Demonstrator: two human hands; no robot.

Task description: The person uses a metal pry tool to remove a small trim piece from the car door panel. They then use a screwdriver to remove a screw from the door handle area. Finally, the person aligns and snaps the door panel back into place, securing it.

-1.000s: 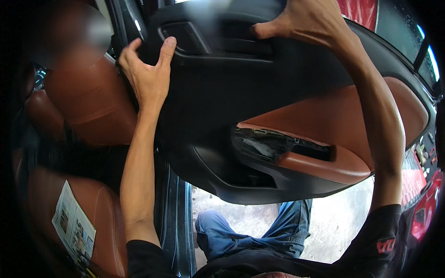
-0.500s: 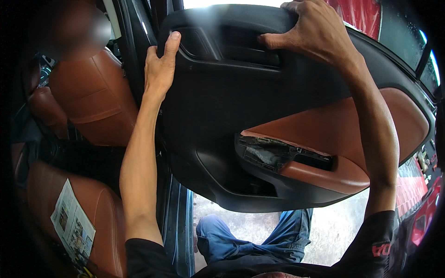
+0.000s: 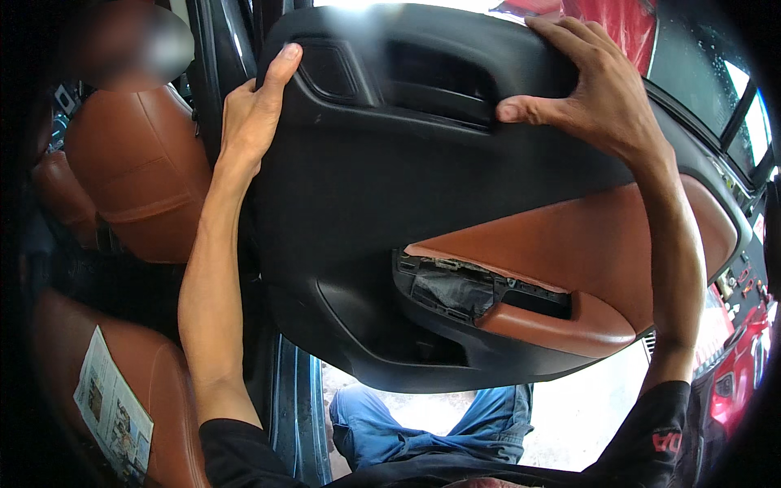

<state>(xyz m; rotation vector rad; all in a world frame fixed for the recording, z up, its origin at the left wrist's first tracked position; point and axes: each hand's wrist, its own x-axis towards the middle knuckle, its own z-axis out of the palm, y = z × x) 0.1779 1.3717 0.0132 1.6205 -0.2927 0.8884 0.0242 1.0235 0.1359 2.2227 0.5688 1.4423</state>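
Observation:
Before me stands a black car door panel (image 3: 350, 179) with a brown leather insert (image 3: 561, 228) and a brown armrest (image 3: 553, 332). Beside the armrest an uncovered opening (image 3: 451, 291) shows inner parts and clear film. My left hand (image 3: 254, 118) grips the panel's upper left edge, thumb on the front near a framed recess (image 3: 329, 71); its fingers are mostly hidden behind the edge. Closed over the upper right part is my right hand (image 3: 610, 102), fingers on the top edge and thumb at the end of a long pocket (image 3: 439, 102).
Brown leather seats (image 3: 138, 171) are at the left, with a folded newspaper (image 3: 114, 407) on the nearest one. A blue door sill (image 3: 297, 407) runs beside my legs (image 3: 431, 431). Door window glass (image 3: 695, 65) is at upper right, and a red car (image 3: 736, 374) at lower right.
My right hand has shifted right along the panel's top, its thumb now at the pocket's end. The panel and seats appear farther left in view; my left hand keeps its hold.

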